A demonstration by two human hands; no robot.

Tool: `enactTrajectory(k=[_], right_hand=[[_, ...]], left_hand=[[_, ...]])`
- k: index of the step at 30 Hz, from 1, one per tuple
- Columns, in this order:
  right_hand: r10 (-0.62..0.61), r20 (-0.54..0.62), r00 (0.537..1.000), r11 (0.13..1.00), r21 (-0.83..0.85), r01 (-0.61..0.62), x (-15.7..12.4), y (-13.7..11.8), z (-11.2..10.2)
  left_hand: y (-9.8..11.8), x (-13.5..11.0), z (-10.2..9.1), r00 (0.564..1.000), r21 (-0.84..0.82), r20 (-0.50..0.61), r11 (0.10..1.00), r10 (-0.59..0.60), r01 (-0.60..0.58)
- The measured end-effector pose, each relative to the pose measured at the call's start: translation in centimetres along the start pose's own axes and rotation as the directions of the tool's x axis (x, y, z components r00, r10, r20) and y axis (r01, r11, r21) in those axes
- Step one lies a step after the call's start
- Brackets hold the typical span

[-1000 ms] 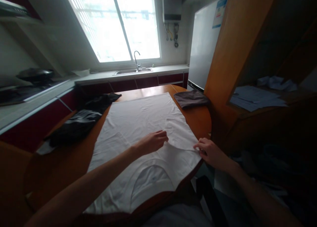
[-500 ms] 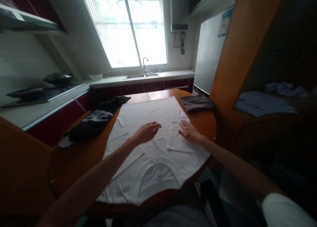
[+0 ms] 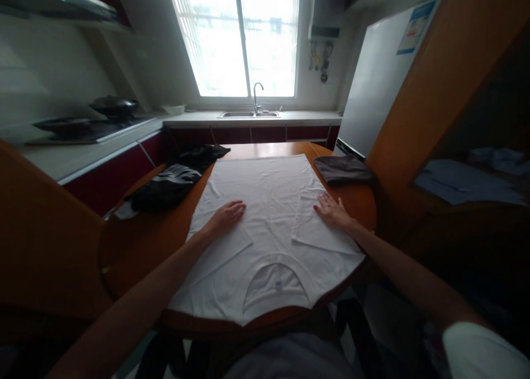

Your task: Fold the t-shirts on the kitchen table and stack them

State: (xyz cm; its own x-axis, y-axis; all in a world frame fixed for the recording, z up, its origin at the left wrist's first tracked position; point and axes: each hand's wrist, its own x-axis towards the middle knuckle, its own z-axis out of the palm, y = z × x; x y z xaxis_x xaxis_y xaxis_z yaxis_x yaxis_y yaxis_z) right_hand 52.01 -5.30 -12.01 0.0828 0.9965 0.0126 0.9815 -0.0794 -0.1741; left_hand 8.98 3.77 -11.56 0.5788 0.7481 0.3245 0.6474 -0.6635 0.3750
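Observation:
A white T-shirt (image 3: pixel 269 202) lies spread on the round wooden table (image 3: pixel 132 263), its collar towards me and its hem at the far side. Both sleeves are folded inward over the body. My left hand (image 3: pixel 227 216) is at the shirt's left part near the folded sleeve, fingers stretched and slightly curved; whether it presses the cloth I cannot tell. On the right folded sleeve rests my right hand (image 3: pixel 332 209), flat with its fingers spread. Neither hand grips anything.
A black garment with pale print (image 3: pixel 169 186) lies at the table's left, and a folded dark grey cloth (image 3: pixel 343 169) at its right. Beyond are a sink (image 3: pixel 248 115), a stove with pans (image 3: pixel 111 106) and a fridge (image 3: pixel 385 75). Papers (image 3: pixel 464 180) lie on a shelf at right.
My left hand has moved left across the shirt, from near its middle to the left sleeve, and lowered. My right hand stays on the right sleeve. The camera view has shifted a little.

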Motion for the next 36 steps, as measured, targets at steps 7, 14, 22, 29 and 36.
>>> enactTrajectory(k=[7,14,22,29,36], right_hand=[[0.008,-0.131,0.991,0.999,-0.045,-0.014,-0.8,0.3,-2.0],[-0.107,-0.051,0.993,0.994,-0.010,0.107,-7.0,-3.9,-0.3],[-0.124,-0.024,0.992,0.991,0.056,0.125,-10.3,-7.1,0.3],[0.100,-0.021,0.995,0.994,0.054,-0.098,-5.4,-3.8,-0.1],[0.127,0.161,0.979,0.990,0.046,-0.136,-3.6,-2.9,-0.8]], left_hand=[[-0.6,0.3,0.0,1.000,-0.019,0.010,1.000,-0.002,0.002],[-0.4,0.4,0.1,1.000,-0.037,0.020,0.999,-0.022,0.022],[-0.4,0.5,0.0,0.999,-0.044,0.029,0.998,-0.037,0.038],[-0.6,0.4,0.1,1.000,-0.035,0.022,0.999,-0.020,0.021],[-0.9,0.4,0.3,1.000,-0.047,0.015,0.998,-0.027,0.028]])
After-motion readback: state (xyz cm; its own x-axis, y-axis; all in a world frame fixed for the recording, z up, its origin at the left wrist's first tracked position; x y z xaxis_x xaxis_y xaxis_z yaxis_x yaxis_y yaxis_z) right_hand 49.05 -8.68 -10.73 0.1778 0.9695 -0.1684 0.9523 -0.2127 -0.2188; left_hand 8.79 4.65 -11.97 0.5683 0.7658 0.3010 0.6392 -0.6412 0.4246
